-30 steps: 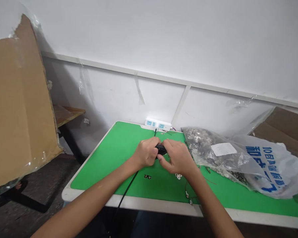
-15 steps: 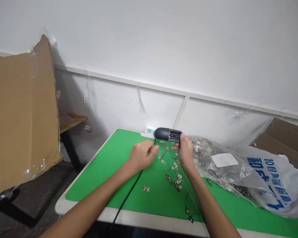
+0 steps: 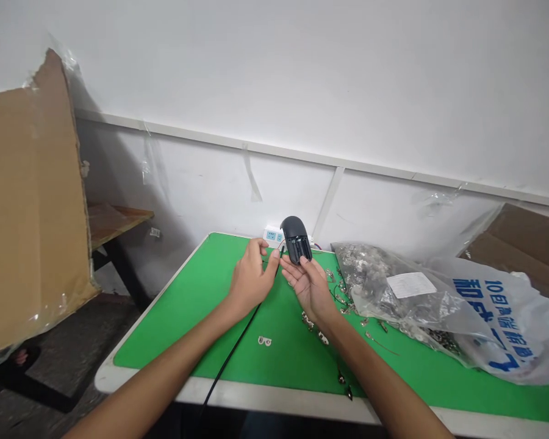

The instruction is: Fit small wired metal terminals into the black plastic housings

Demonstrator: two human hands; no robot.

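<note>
A black computer mouse with an exposed battery compartment is in my right hand. The thumb presses on its lower end and the fingers support it from behind. Its rounded end points up and the slots face me. Just to the left, my left hand hovers with half-curled fingers and the thumb apart. I see nothing in it, though its palm side is partly hidden. Below the hands, small metal contact pieces and several thin-wired bits lie on the green table mat.
A white power strip stands at the table's back edge by the wall. A black cable runs over the mat to the front edge. Clear bags of metal parts and a white printed bag lie right. Cardboard stands left.
My right hand has brought the mouse leftward and turned it from lying sideways to upright, slots facing me. My left hand has moved slightly left and up. The view has shifted a little.
</note>
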